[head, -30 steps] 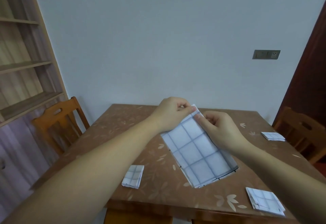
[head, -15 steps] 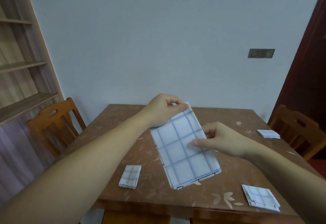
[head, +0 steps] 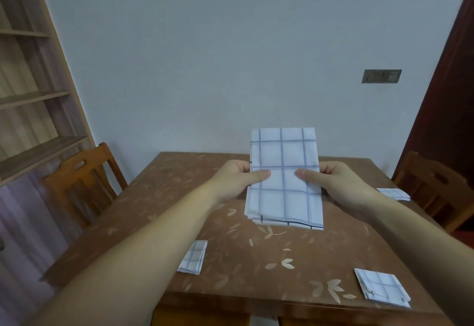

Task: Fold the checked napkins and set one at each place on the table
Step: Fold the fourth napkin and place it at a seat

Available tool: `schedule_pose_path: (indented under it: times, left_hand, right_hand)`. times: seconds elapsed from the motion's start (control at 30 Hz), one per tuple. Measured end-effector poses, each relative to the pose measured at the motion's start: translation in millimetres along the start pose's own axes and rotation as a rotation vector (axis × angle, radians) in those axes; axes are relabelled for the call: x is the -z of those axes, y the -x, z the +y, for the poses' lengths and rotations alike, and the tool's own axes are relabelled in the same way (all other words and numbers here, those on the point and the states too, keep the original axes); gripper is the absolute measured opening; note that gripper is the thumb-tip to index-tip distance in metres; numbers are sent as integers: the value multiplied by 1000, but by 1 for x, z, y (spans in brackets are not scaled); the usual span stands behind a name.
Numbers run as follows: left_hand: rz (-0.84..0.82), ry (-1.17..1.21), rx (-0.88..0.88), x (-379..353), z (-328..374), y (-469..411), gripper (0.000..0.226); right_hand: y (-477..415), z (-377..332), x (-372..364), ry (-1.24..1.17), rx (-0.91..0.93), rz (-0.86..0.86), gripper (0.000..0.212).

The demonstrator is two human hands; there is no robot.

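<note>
- The long-folded napkin [head: 283, 177] is held upright above the tabletop [head: 230, 261], its side edges pinched at mid-height by the fingers [head: 257, 174] of the left hand [head: 234, 182] and right hand [head: 338, 184].
- Judged step: cross-fold; the top half is to be brought down squarely.

A white napkin [head: 283, 197] with blue checks, folded into a long strip, is held up over the middle of the table [head: 230, 287], its layered edges at the lower end. The left hand [head: 238, 179] and right hand [head: 336, 184] pinch its sides at mid-height. Three small folded napkins lie flat: the near-left napkin [head: 193, 256], the near-right napkin [head: 382, 287] at the corner, and the far-right napkin [head: 393, 193] at the edge.
</note>
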State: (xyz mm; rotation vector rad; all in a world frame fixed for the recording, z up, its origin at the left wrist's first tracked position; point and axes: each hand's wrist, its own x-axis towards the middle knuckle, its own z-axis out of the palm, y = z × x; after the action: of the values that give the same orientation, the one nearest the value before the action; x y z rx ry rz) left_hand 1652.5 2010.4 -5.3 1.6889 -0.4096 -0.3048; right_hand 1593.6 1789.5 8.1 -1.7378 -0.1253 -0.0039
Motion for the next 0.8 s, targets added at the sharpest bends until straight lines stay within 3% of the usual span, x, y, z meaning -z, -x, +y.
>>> schedule_pose_path:
  times: [0.13,0.27,0.43,0.63,0.8]
  left_hand:
    - [15,-26,-17,3,1,-2,20]
    - [2,29,-28,0,1,1,12]
    - [-5,232,9,-3,3,2,16]
    - [-89,295,34,-3,1,-1,19]
    - [-58,194,23,-7,-4,-3,17]
  right_hand:
    - [0,4,11,5,-71,-75,29]
    - [3,4,17,-95,-133,-157,26]
    - [3,2,20,-236,-126,-177,29]
    - [5,-4,21,-211,-125,-129,33]
    - [5,0,12,-11,-47,51,22]
